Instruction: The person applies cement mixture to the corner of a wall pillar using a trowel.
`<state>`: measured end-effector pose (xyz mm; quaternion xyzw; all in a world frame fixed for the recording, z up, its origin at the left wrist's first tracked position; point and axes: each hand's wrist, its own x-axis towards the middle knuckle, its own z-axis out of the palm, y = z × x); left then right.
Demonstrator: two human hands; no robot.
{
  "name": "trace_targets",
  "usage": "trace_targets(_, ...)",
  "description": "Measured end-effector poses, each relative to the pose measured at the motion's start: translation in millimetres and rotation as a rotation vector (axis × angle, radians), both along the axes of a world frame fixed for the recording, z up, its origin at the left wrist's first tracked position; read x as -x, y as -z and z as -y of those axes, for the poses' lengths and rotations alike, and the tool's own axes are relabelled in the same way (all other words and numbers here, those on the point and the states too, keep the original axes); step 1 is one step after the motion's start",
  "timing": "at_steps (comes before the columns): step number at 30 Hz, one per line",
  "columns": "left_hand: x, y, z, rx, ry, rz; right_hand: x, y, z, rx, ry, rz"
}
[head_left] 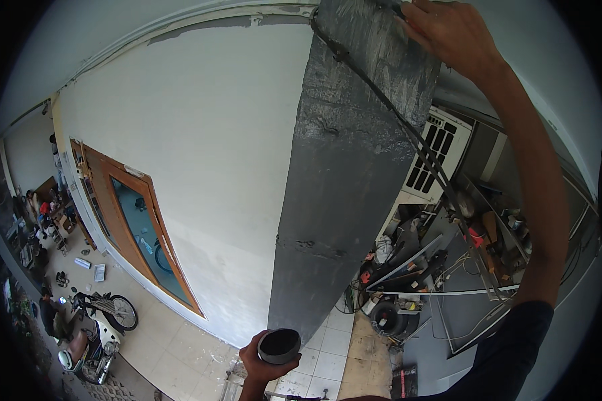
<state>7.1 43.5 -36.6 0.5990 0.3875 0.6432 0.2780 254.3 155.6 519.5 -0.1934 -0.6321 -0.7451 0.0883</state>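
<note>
My right hand (451, 37) is raised at the top of the grey-painted column (334, 187), gripping what looks like a paintbrush (398, 10) against its streaky upper surface. Low in the middle, my left hand (257, 357) holds a grey cup (279, 345) with a dark interior, in front of the column's foot. A bundle of dark cables (388, 100) runs diagonally down over the column. The white wall (194, 134) meets the column on the left.
A wood-framed glass door (140, 227) is at left, with a motorcycle (93, 341) and a crouching person (50, 314) below on the tiled floor (160, 334). A vented white panel (431, 154) and cluttered tools, tubes and cables (408, 267) lie right of the column.
</note>
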Motion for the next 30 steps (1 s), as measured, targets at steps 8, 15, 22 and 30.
trace_targets(8,11,6,-4,-0.014,-0.01,-0.019,-25,2,31,-0.073,0.261,-0.06)
trace_targets(15,13,1,-7,-0.041,-0.034,-0.051,-11,11,10,-0.041,0.131,0.027)
trace_targets(22,8,-4,0,-0.008,0.006,-0.063,-56,13,41,-0.026,0.168,-0.099)
trace_targets(30,3,-2,-1,-0.02,0.033,-0.063,-52,32,55,-0.06,0.121,-0.127)
